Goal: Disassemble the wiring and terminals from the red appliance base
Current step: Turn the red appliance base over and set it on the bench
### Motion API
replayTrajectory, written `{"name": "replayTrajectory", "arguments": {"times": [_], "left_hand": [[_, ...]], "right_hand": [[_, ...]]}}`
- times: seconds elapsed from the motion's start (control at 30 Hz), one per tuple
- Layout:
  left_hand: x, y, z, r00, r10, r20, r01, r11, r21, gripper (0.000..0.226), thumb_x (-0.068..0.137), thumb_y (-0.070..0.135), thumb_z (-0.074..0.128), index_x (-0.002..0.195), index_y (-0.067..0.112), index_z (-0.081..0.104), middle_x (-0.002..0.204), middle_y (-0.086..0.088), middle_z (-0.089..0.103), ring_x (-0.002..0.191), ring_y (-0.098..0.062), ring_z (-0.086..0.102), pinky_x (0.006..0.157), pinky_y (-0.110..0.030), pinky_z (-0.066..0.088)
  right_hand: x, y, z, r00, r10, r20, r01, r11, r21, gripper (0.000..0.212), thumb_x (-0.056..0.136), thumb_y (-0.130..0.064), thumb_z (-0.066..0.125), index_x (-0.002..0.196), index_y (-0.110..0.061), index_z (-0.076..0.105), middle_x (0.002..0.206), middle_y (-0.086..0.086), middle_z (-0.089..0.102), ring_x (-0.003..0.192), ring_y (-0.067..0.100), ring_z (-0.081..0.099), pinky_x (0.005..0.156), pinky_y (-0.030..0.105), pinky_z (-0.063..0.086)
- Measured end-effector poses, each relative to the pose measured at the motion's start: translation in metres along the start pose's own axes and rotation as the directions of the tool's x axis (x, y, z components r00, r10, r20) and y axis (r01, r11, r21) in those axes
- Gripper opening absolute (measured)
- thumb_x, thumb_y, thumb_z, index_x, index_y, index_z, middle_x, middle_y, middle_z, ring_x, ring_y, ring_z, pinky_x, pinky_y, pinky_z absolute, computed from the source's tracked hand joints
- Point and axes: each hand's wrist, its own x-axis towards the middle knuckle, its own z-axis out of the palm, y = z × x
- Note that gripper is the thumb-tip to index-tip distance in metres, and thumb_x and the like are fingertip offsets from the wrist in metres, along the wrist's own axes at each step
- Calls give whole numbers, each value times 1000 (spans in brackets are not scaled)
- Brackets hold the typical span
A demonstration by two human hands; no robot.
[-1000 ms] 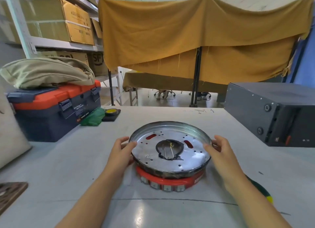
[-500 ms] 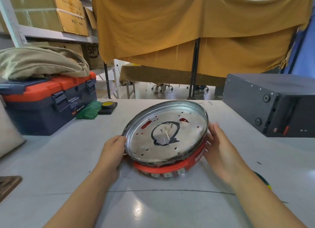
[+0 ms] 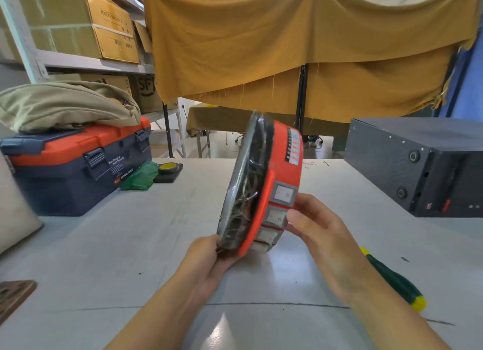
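The red appliance base (image 3: pixel 285 171) stands up on its edge above the white table (image 3: pixel 130 245), near the middle, tipped a little to the left. Both hands hold it there. The left hand (image 3: pixel 206 258) cups the bottom edge, with its fingers curled round the rim of the metal pan (image 3: pixel 236 187) on the left side. The right hand (image 3: pixel 317 229) presses against the red side, and its thumb sits by the white rocker switches (image 3: pixel 282 194).

It is held this way, I think, so the person can look into the gap between the pan and the red ring. Dark wires (image 3: pixel 245 200) show in that gap, but they are blurry, so I cannot tell where each one goes. No wire looks pulled out yet, so the job seems to be just starting.

A green screwdriver with a yellow end (image 3: pixel 394 281) lies on the table to the right, close by for later. A blue and orange toolbox (image 3: pixel 78 171) sits far left, and a dark grey box (image 3: pixel 418 166) sits far right.
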Motion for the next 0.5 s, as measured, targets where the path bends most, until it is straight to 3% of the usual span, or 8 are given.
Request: {"name": "replayTrajectory", "arguments": {"times": [0.1, 0.2, 0.33, 0.4, 0.5], "left_hand": [[-6, -5, 10, 992, 0, 128, 9, 997, -71, 44, 89, -10, 39, 68, 0, 76, 99, -24, 70, 106, -37, 62, 94, -46, 48], [-12, -9, 18, 977, 0, 214, 9, 999, -42, 33, 78, -6, 50, 74, 10, 78, 100, -18, 71, 100, -28, 67, 89, -39, 54], [-12, -12, 15, 957, -20, 289, 41, 997, -66, 39, 91, -3, 42, 87, 12, 78, 108, -18, 69, 102, -28, 67, 82, -35, 57], [-14, -10, 16, 939, -36, 342, 51, 998, -36, 29, 83, 2, 52, 93, 13, 77, 112, -18, 68, 106, -28, 65, 81, -33, 56], [-14, -9, 18, 931, -70, 357, 47, 996, 72, 27, 81, 6, 56, 95, 17, 76, 112, -16, 68, 105, -25, 66, 75, -28, 57]], "right_hand": [[-1, -5, 3, 998, -62, 20, 63, 995, -72, 41, 74, -28, 74, 113, -22, 63, 107, -8, 71, 103, 8, 65, 83, 21, 53], [-2, -3, 8, 993, -91, 73, 108, 956, -274, 59, 67, -39, 78, 121, -36, 53, 115, -22, 64, 113, 0, 57, 94, 21, 46], [-3, 0, 15, 987, -106, 122, 142, 927, -346, 61, 71, -37, 79, 111, -66, 43, 113, -34, 58, 112, -7, 55, 91, 11, 46], [-2, -1, 15, 987, -114, 115, 146, 934, -326, 61, 69, -35, 78, 109, -67, 45, 110, -31, 60, 108, -4, 57, 86, 12, 50], [-1, -6, 11, 986, -134, 101, 157, 949, -272, 61, 63, -37, 76, 116, -52, 50, 109, -27, 62, 107, -2, 58, 79, 10, 50]]}}
